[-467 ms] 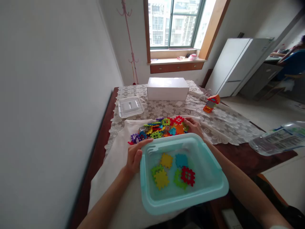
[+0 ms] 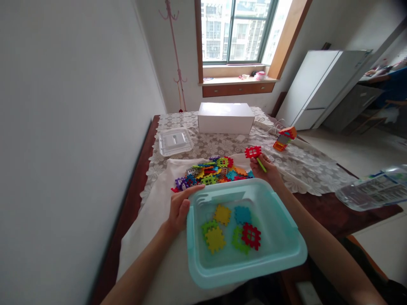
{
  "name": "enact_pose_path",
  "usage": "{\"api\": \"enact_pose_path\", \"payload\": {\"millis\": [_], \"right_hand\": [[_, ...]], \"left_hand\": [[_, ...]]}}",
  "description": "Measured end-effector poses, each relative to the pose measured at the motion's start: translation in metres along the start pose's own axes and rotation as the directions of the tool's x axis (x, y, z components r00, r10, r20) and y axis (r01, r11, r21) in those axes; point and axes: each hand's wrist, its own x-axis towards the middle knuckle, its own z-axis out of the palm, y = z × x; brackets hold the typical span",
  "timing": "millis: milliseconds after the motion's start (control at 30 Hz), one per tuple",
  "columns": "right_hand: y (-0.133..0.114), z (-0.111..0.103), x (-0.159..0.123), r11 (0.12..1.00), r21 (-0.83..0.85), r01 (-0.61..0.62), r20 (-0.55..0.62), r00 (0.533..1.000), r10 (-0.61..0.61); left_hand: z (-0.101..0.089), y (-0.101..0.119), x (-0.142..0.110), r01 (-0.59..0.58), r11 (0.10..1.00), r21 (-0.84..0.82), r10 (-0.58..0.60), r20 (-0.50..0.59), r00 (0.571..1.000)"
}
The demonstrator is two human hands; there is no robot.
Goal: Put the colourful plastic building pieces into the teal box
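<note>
Tiles (image 2: 256,156) in right grip (image 2: 270,171) (lifted)

White box (image 2: 226,118), clear lid (image 2: 175,141)

Your left hand (image 2: 179,208) grips the teal tub (image 2: 282,220) by its rim; your right hand (image 2: 270,171) pinches a red block (image 2: 253,151) and a green block (image 2: 261,164) just beyond it.

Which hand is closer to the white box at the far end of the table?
Right. The right hand is raised beyond the pile, nearer the white box; the left hand grips the turquoise tub, farther back.
</note>
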Motion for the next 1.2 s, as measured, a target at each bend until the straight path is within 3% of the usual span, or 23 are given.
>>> {"api": "enact_pose_path", "payload": {"millis": [100, 167, 233, 300, 367, 467, 533, 633, 700, 767, 833, 900, 933, 1000, 1067, 1200], "right_hand": [[-0.023, 0.009, -0.019, 0.994, 0.106, -0.01, 0.016, 1.0, 0.008], [-0.035, 0.011, -0.032, 0.994, 0.101, -0.037, 0.157, 0.987, 0.021], [-0.041, 0.011, -0.04, 0.998, 0.05, -0.032, 0.355, 0.935, 0.012], [-0.038, 0.011, -0.041, 0.999, 0.024, -0.024, 0.457, 0.89, 0.01], [-0.028, 0.01, -0.035, 0.997, 0.046, -0.056, 0.402, 0.915, 0.033], [-0.01, 0.008, -0.02, 0.991, 0.073, -0.114, 0.177, 0.979, 0.099], [0.0, 0.006, -0.012, 0.985, 0.072, -0.155, 0.074, 0.986, 0.15], [0.009, 0.004, -0.011, 0.981, 0.015, -0.191, 0.053, 0.98, 0.19], [0.013, 0.005, -0.014, 0.977, -0.183, -0.108, 0.067, 0.99, 0.122], [0.016, 0.004, -0.016, 0.864, -0.499, 0.065, 0.119, 0.993, -0.006], [0.018, 0.001, -0.016, 0.615, -0.754, 0.23, 0.225, 0.971, -0.086], [0.018, -0.003, -0.014, 0.391, -0.867, 0.309, 0.311, 0.948, -0.06], [0.018, -0.005, -0.012, 0.328, -0.888, 0.323, 0.338, 0.941, -0.013], [0.018, -0.009, -0.009, 0.306, -0.893, 0.329, 0.375, 0.921, 0.106], [0.018, -0.011, -0.007, 0.372, -0.875, 0.309, 0.39, 0.906, 0.167], [0.021, -0.011, -0.008, 0.466, -0.856, 0.224, 0.295, 0.952, 0.084]], "left_hand": [[0.0, 0.0, 0.0, -0.01, 1.0, 0.0, 0.01, 0.0, 1.0], [0.001, 0.0, 0.0, 0.001, 1.0, 0.01, 0.0, -0.003, 1.0], [0.001, 0.001, 0.0, 0.009, 1.0, 0.016, -0.008, -0.004, 1.0], [0.0, 0.002, 0.001, 0.001, 1.0, 0.01, -0.001, -0.002, 1.0], [0.0, 0.003, 0.002, -0.011, 1.0, 0.002, 0.011, -0.001, 1.0], [0.0, 0.005, 0.003, -0.015, 1.0, -0.008, 0.015, -0.003, 1.0], [0.001, 0.005, 0.003, -0.007, 1.0, -0.009, 0.007, -0.008, 1.0], [0.001, 0.005, 0.002, 0.006, 1.0, -0.001, -0.006, -0.012, 1.0], [0.0, 0.004, 0.001, 0.005, 1.0, -0.003, -0.005, -0.006, 1.0], [0.0, 0.002, 0.001, -0.001, 1.0, -0.008, 0.001, 0.002, 1.0], [-0.001, 0.001, 0.001, -0.006, 1.0, -0.004, 0.006, -0.001, 1.0], [-0.001, 0.001, 0.001, -0.002, 1.0, 0.004, 0.002, -0.004, 1.0], [-0.001, 0.001, 0.001, 0.003, 1.0, 0.005, -0.003, -0.003, 1.0], [-0.001, 0.002, 0.001, 0.009, 1.0, 0.003, -0.009, 0.003, 1.0], [-0.001, 0.003, 0.002, 0.007, 1.0, -0.001, -0.007, 0.006, 1.0], [0.0, 0.002, 0.001, -0.013, 1.0, 0.012, 0.013, 0.0, 1.0]]}}
